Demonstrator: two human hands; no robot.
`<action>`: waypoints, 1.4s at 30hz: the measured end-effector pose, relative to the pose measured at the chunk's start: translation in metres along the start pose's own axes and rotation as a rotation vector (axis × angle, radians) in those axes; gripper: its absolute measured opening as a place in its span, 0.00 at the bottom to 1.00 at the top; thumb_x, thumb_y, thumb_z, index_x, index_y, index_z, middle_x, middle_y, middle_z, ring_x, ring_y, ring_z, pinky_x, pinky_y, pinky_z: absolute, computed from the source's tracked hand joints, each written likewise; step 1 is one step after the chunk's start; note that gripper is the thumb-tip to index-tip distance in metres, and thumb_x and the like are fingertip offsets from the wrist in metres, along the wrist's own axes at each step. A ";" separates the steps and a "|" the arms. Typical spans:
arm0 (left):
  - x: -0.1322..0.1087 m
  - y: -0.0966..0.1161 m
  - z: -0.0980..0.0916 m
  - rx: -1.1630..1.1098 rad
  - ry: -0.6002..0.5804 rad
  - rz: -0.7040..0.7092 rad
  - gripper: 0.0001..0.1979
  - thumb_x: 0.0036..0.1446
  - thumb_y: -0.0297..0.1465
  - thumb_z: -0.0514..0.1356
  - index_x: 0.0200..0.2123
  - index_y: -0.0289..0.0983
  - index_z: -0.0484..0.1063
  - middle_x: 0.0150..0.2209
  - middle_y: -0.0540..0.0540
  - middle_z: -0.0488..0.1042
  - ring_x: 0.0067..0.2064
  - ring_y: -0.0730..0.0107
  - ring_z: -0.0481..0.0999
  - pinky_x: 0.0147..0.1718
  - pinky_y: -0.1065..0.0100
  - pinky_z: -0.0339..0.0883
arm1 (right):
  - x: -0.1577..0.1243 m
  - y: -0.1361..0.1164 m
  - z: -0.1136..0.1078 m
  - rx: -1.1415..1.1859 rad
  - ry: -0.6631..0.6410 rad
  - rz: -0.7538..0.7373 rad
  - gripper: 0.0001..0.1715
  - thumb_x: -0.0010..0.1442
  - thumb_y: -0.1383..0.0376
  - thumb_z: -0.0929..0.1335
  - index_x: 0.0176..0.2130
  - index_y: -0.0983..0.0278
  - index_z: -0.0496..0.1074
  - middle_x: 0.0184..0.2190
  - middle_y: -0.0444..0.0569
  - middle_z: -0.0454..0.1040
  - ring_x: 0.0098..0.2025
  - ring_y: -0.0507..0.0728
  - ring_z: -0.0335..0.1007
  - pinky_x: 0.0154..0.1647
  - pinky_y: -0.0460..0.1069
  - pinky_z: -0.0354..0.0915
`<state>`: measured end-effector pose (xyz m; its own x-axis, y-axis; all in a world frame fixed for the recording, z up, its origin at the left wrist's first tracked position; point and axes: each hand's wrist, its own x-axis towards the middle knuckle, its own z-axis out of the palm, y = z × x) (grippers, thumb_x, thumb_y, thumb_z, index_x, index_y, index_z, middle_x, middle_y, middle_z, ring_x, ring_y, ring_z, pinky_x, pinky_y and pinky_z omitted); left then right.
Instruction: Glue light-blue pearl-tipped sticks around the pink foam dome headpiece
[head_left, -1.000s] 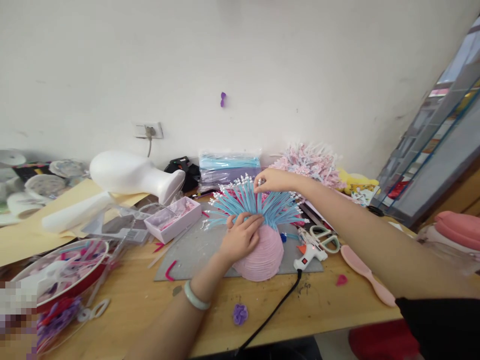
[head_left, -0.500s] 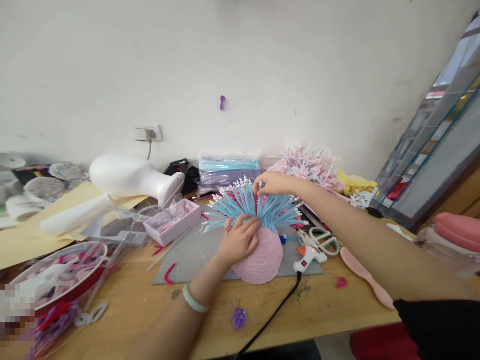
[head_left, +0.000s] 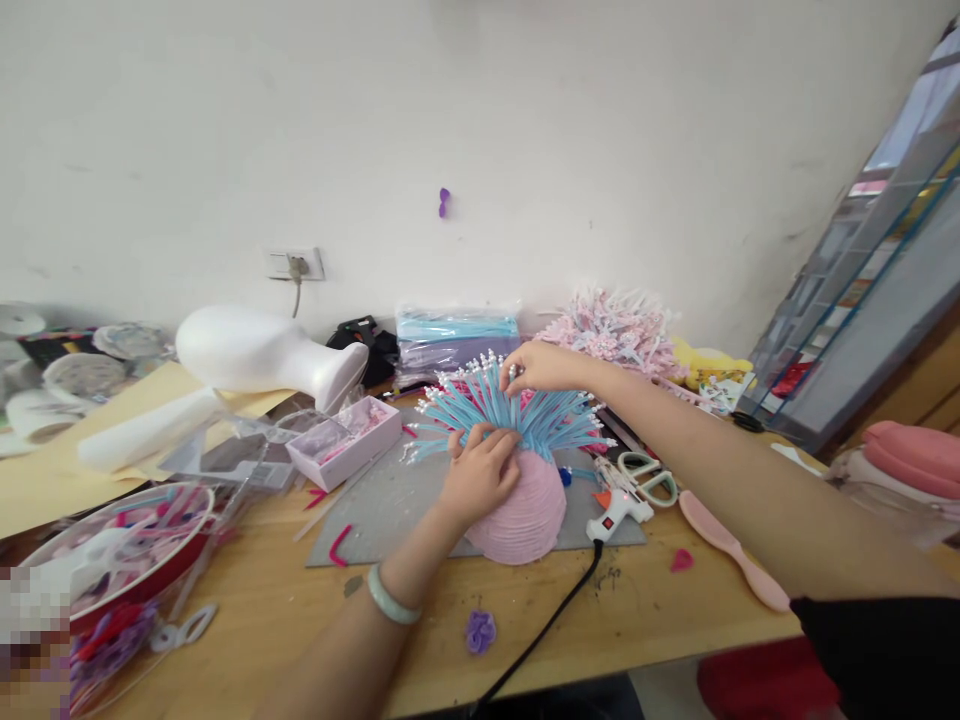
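Note:
A pipe-cleaner bouquet lies on a grey mat (head_left: 375,520), its light blue stems (head_left: 574,420) fanned away from me and tipped with white beads. Its near end is a rounded pink ribbed base (head_left: 525,515). My left hand (head_left: 484,470) is wrapped over the join between base and stems, fingers curled. At the top of the fan, my right hand (head_left: 536,367) pinches a light blue pipe cleaner between thumb and fingers. Some pink pipe cleaners show among the blue ones.
Right of the base lie a white glue gun (head_left: 619,515) with a black cord, scissors (head_left: 651,480) and a pink hairbrush (head_left: 731,550). To the left are a lilac box (head_left: 345,445), a white foam head (head_left: 255,350) and a red-sided basin (head_left: 150,575) of scraps.
My right hand has shifted slightly left along the bead tips, still pinching. The left hand stays on the bouquet, its fingers a little more bent.

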<state>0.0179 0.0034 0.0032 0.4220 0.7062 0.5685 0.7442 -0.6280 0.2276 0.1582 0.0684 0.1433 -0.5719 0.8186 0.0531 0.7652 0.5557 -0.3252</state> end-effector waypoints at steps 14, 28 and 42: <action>-0.006 -0.009 0.005 -0.029 -0.004 0.104 0.18 0.57 0.28 0.47 0.51 0.41 0.65 0.50 0.48 0.71 0.52 0.61 0.63 0.49 0.54 0.46 | -0.004 0.019 -0.011 0.072 0.124 0.176 0.38 0.44 0.61 0.73 0.52 0.66 0.64 0.46 0.54 0.71 0.42 0.56 0.70 0.42 0.48 0.64; -0.002 -0.009 0.000 -0.053 -0.114 0.142 0.20 0.57 0.29 0.47 0.53 0.42 0.63 0.54 0.48 0.68 0.55 0.60 0.58 0.50 0.54 0.49 | -0.010 0.022 -0.013 -0.318 0.195 0.278 0.15 0.50 0.57 0.68 0.35 0.65 0.75 0.34 0.52 0.77 0.36 0.58 0.71 0.34 0.47 0.62; -0.001 -0.009 0.000 -0.075 -0.121 0.154 0.20 0.57 0.29 0.46 0.53 0.41 0.63 0.54 0.47 0.68 0.55 0.60 0.59 0.50 0.54 0.48 | -0.008 0.025 -0.014 0.250 0.060 0.378 0.20 0.47 0.71 0.70 0.43 0.68 0.72 0.37 0.51 0.77 0.27 0.51 0.72 0.27 0.43 0.68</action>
<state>0.0109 0.0086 0.0003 0.5906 0.6312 0.5028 0.6274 -0.7510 0.2058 0.1862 0.0779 0.1482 -0.2423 0.9683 -0.0609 0.8178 0.1700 -0.5497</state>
